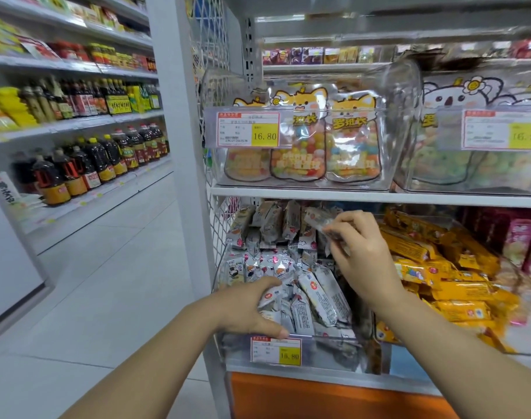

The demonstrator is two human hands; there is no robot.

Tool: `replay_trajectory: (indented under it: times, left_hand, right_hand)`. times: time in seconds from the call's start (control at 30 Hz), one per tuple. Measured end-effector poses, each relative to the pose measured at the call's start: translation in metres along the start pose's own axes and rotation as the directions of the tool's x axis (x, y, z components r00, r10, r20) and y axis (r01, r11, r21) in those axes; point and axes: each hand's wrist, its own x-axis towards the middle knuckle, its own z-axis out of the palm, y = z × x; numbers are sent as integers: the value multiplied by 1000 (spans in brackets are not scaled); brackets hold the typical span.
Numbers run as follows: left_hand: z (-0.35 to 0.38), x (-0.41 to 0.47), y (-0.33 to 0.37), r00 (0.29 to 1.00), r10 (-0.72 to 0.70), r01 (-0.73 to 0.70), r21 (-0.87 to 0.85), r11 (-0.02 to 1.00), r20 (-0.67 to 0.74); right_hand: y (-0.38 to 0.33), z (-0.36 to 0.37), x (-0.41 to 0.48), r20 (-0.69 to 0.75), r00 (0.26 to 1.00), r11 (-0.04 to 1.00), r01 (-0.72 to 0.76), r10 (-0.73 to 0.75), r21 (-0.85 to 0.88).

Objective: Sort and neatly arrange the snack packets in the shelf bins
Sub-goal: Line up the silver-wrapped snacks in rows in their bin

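The left hand [249, 309] curls round white snack packets [318, 293] at the front of the clear bin [327, 340]; the right hand [361, 252] pinches a single packet [317, 217] above the pile.

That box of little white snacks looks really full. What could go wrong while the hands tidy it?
1. The white packets are piled up to the bin's front rim, so some might slide out beside the left hand gripping them.
2. The right hand only pinches a single packet by its end; it may slip and drop.
3. The yellow packets next door are piled high and could spill over.
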Motion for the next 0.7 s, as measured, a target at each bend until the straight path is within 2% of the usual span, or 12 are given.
replay_trajectory:
  times: [0.1, 0.2, 0.37, 0.47, 0.6, 0.67, 0.7]
  left_hand:
    - [1, -1, -2, 998, 30, -34, -82, 996, -50]
    - [3, -2, -4, 991, 70, -88, -154, 984, -118]
    - [7, -2, -5, 977, 109, -131, -113, 985, -181]
    - [7, -4, -4, 946, 102, -147, -128, 981, -308]
    - [1, -10, 4, 816, 48, -218, -230, 948, -576]
    - [-3, -11, 12, 728, -27, -289, -343, 894, -685]
    - [-5, -10, 17, 690, -73, -317, -391, 864, -720]
  right_hand:
    - [8, 18, 11, 58, 992, 992, -108, 112, -67]
    - [11, 28, 20, 189, 962, 977, -180, 199, -114]
    - [10, 32, 11, 314, 926, 978, -189, 209, -94]
    - [11, 25, 8, 350, 911, 976, -198, 216, -87]
    - [-3, 5, 1, 319, 933, 985, -173, 166, -8]
    - [-22, -5, -2, 380, 914, 974, -198, 145, 105]
    - [-33, -9, -4, 448, 881, 956, -248, 154, 158]
